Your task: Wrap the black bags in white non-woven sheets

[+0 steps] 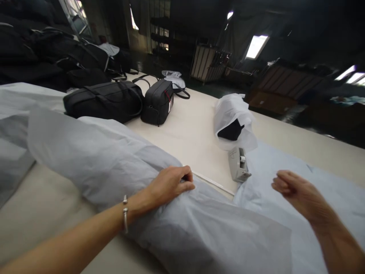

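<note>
A long translucent plastic cover (114, 167) lies over something dark across the near side of the table. My left hand (168, 184), with a silver bracelet at the wrist, pinches the cover near its middle. To the right, my right hand (298, 192) is raised above pale blue sheeting (273, 163), its fingers curled closed; whether something small is inside them cannot be made out. Between and beyond the hands stands a grey tape dispenser (238, 164).
Two black bags (105, 101) (158, 102) stand on the cream table (188, 121). Behind the dispenser is a black item in white plastic (232, 110). Dark bags (65, 53) are heaped at the far left. A cart (207, 62) stands beyond the table.
</note>
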Tool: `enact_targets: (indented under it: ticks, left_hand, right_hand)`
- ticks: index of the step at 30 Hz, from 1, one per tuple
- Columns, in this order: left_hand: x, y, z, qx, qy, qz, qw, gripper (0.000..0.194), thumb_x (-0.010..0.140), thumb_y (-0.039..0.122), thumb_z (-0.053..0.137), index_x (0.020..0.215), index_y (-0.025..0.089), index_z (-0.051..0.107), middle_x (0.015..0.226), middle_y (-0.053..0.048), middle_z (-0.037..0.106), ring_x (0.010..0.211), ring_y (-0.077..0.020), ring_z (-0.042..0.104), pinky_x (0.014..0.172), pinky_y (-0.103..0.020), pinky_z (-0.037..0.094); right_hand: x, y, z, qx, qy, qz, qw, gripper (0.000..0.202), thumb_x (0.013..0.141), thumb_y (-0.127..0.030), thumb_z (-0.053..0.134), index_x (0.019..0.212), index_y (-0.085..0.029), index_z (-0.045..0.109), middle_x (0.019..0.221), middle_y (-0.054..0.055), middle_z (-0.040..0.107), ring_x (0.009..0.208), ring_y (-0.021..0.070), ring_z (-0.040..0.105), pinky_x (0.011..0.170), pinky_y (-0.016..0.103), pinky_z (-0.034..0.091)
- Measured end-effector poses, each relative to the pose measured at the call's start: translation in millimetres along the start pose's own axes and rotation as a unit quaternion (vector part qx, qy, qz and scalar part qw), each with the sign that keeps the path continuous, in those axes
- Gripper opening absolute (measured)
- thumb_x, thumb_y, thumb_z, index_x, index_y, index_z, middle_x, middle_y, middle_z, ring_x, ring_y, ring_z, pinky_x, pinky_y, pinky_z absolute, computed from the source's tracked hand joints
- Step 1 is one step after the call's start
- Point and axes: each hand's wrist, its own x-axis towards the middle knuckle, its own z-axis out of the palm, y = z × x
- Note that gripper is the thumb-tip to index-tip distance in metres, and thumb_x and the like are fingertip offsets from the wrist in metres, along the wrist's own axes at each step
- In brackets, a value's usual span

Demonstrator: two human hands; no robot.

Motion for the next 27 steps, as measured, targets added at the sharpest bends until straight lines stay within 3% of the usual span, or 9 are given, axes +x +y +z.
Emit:
enact_targets:
  ticks: [3, 6, 8, 11, 14, 17, 21, 25, 27]
  left_hand:
    - [0, -1, 0.0, -0.013, 0.002, -0.001, 1.0, 0.007, 0.086, 0.03, 0.067, 0.087, 0.023, 0.064, 0.089, 0.004, 0.071, 0.086, -0.0172, 0.063, 0.077, -0.025, 0.042]
    - [-2, 0, -0.3, -0.01, 0.006, 0.004, 1.0, 0.006, 0.086, 0.029, 0.066, 0.086, 0.023, 0.064, 0.087, 0.003, 0.071, 0.084, -0.0178, 0.064, 0.076, -0.026, 0.042]
    - [-2, 3, -1.3, -0.01, 0.008, 0.007, 1.0, 0.004, 0.087, 0.027, 0.063, 0.087, 0.023, 0.064, 0.086, 0.003, 0.071, 0.082, -0.0182, 0.063, 0.075, -0.027, 0.043]
    - [-2, 4, -3.7, -0.037, 0.009, -0.002, 0.999, 0.01, 0.089, 0.024, 0.056, 0.095, 0.023, 0.064, 0.093, 0.001, 0.072, 0.087, -0.0196, 0.064, 0.077, -0.028, 0.044]
    - [-1, -2, -4.3, -0.105, 0.024, -0.011, 0.994, 0.025, 0.092, 0.022, 0.048, 0.114, 0.023, 0.061, 0.104, -0.003, 0.072, 0.096, -0.0204, 0.065, 0.084, -0.029, 0.047]
    - [0, -11, -1.7, -0.153, 0.047, -0.012, 0.987, 0.044, 0.09, 0.015, 0.041, 0.133, 0.022, 0.051, 0.105, -0.004, 0.072, 0.095, -0.0196, 0.067, 0.084, -0.03, 0.049]
    - [-1, -13, 1.9, -0.147, 0.045, -0.027, 0.988, 0.058, 0.088, 0.011, 0.038, 0.145, 0.022, 0.04, 0.095, -0.003, 0.072, 0.088, -0.0196, 0.068, 0.081, -0.03, 0.05]
    - [3, -12, 2.5, -0.13, 0.041, -0.065, 0.989, 0.067, 0.085, 0.011, 0.04, 0.15, 0.024, 0.034, 0.105, -0.005, 0.073, 0.099, -0.0216, 0.068, 0.089, -0.033, 0.051]
    - [5, -14, 1.4, -0.106, 0.041, -0.077, 0.991, 0.069, 0.083, 0.011, 0.041, 0.151, 0.022, 0.033, 0.116, -0.009, 0.071, 0.108, -0.0238, 0.067, 0.096, -0.036, 0.049]
  right_hand:
    - [-42, -93, 34, -0.101, -0.238, -0.024, 0.966, 0.034, 0.088, -0.05, 0.068, 0.068, -0.023, 0.064, 0.054, 0.001, 0.045, 0.054, 0.0127, 0.045, 0.052, 0.029, 0.04]
    - [-84, -152, 105, -0.258, -0.458, 0.014, 0.851, 0.027, 0.088, -0.044, 0.069, 0.075, -0.021, 0.066, 0.063, 0.002, 0.057, 0.058, 0.0122, 0.051, 0.052, 0.026, 0.04]
    - [-94, -163, 155, -0.342, -0.531, 0.004, 0.775, 0.022, 0.085, -0.04, 0.071, 0.079, -0.019, 0.066, 0.068, -0.001, 0.06, 0.061, 0.0103, 0.051, 0.055, 0.023, 0.039]
    - [-82, -147, 210, -0.413, -0.555, -0.026, 0.721, 0.021, 0.08, -0.035, 0.072, 0.073, -0.018, 0.063, 0.059, -0.007, 0.052, 0.054, 0.0073, 0.042, 0.049, 0.02, 0.031]
    - [-58, -121, 235, -0.451, -0.558, -0.034, 0.695, 0.017, 0.077, -0.03, 0.071, 0.07, -0.018, 0.062, 0.055, -0.007, 0.053, 0.052, 0.0075, 0.045, 0.047, 0.02, 0.031]
    - [-43, -106, 247, -0.484, -0.557, -0.044, 0.673, 0.014, 0.074, -0.028, 0.073, 0.069, -0.018, 0.064, 0.056, -0.007, 0.057, 0.052, 0.0081, 0.049, 0.048, 0.02, 0.032]
    - [-40, -102, 257, -0.509, -0.555, -0.081, 0.653, 0.016, 0.071, -0.029, 0.078, 0.067, -0.019, 0.066, 0.056, -0.007, 0.057, 0.052, 0.0084, 0.051, 0.052, 0.021, 0.033]
    - [-29, -90, 256, -0.58, -0.498, -0.191, 0.616, 0.036, 0.065, -0.052, 0.086, 0.071, -0.021, 0.067, 0.062, -0.003, 0.062, 0.059, 0.0136, 0.055, 0.056, 0.025, 0.031]
    - [-16, -79, 254, -0.583, -0.482, -0.194, 0.624, 0.047, 0.063, -0.063, 0.084, 0.075, -0.021, 0.066, 0.067, -0.002, 0.064, 0.063, 0.0155, 0.057, 0.056, 0.026, 0.032]
